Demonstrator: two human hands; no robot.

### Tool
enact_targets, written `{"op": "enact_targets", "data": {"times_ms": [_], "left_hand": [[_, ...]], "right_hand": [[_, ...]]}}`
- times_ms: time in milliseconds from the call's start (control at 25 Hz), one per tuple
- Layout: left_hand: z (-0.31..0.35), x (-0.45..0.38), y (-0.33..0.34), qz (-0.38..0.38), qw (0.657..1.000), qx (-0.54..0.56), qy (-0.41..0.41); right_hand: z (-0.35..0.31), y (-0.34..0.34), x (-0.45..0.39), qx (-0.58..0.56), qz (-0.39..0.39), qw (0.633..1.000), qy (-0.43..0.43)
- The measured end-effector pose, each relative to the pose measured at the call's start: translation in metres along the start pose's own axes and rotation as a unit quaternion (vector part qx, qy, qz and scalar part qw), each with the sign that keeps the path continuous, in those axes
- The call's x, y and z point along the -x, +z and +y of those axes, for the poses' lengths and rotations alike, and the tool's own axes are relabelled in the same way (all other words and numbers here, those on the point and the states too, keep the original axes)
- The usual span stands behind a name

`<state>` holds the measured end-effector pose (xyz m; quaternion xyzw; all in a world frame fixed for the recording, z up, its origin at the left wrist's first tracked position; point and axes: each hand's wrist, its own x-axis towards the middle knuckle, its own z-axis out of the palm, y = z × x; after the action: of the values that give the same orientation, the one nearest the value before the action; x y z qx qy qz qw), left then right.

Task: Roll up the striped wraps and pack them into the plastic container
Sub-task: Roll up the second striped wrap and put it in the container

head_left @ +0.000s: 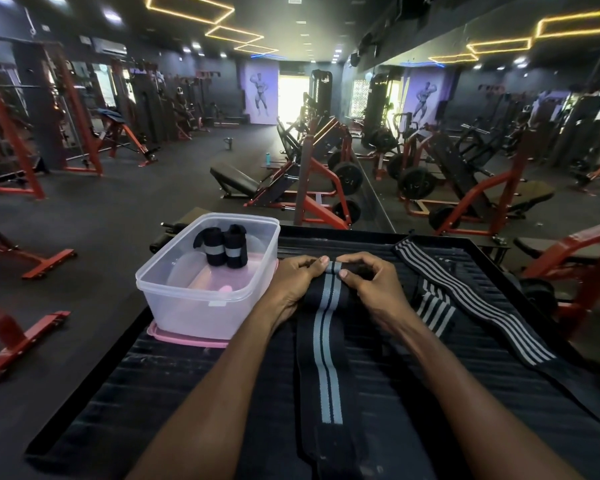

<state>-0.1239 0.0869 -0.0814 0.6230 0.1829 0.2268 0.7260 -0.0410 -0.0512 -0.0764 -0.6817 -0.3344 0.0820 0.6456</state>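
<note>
A black wrap with two grey stripes (324, 362) lies flat and lengthwise in front of me on the ribbed black platform (174, 386). Its far end is rolled over, and my left hand (295, 282) and my right hand (368, 282) both pinch that roll from either side. Left of my hands stands the clear plastic container (194, 299), holding two rolled black wraps (224, 249) upright at its far end. Another black wrap with several grey stripes (471, 299) lies unrolled at the right, partly folded near my right hand.
A pink lid (184, 337) lies under the container. The platform's raised black rim (478, 247) runs along the far and right sides. Beyond are red gym machines, weight plates (349, 178) and a mirror wall on the right.
</note>
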Motion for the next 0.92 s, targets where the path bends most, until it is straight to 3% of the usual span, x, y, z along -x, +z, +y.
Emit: {"op": "enact_targets", "data": {"times_ms": [120, 320, 480, 560, 760, 920], "left_hand": [[0.000, 0.000, -0.001, 0.014, 0.998, -0.037, 0.047], [-0.005, -0.002, 0.001, -0.009, 1.000, -0.020, 0.011], [-0.007, -0.003, 0.001, 0.014, 0.995, -0.079, 0.065], [-0.008, -0.002, 0.003, 0.002, 0.994, -0.081, 0.079], [-0.008, 0.000, 0.003, -0.021, 0.998, -0.053, 0.001], [-0.006, -0.001, 0.000, 0.015, 0.991, -0.117, 0.062]], "right_hand": [[0.002, 0.000, 0.000, -0.015, -0.012, 0.999, 0.038], [-0.001, -0.001, -0.001, 0.031, -0.008, 0.999, -0.025], [0.001, -0.002, 0.000, 0.005, -0.013, 0.999, 0.037], [0.002, -0.003, -0.001, 0.031, -0.023, 0.999, 0.025], [0.002, -0.003, 0.001, 0.071, -0.022, 0.996, -0.043], [0.004, -0.001, 0.000, 0.057, -0.044, 0.997, 0.021]]}}
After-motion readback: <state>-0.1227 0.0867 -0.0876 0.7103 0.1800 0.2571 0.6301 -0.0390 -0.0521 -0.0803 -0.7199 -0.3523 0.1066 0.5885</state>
